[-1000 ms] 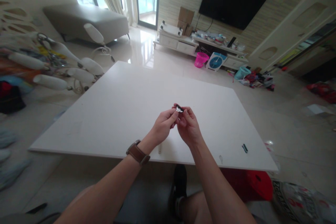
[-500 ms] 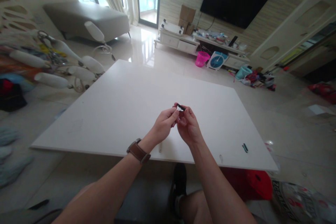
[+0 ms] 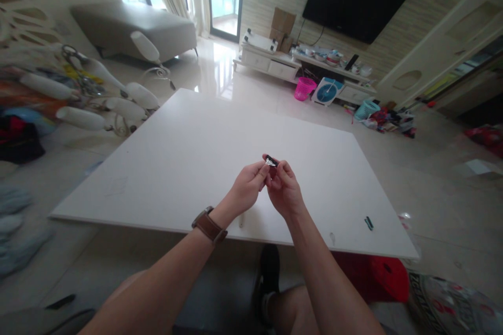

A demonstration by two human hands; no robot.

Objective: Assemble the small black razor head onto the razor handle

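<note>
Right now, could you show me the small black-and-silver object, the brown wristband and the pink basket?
Small black-and-silver object [image 3: 270, 162]: head view, on its silvery part.
Brown wristband [image 3: 209, 226]: head view, on its broad middle.
Pink basket [image 3: 304, 89]: head view, on its side wall.

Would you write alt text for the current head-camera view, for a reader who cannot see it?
A person's left hand and right hand hold a small black and silvery object above a white table. A dark green item lies at the table's right; beyond are a pink basket and a wall-mounted black screen.
</note>
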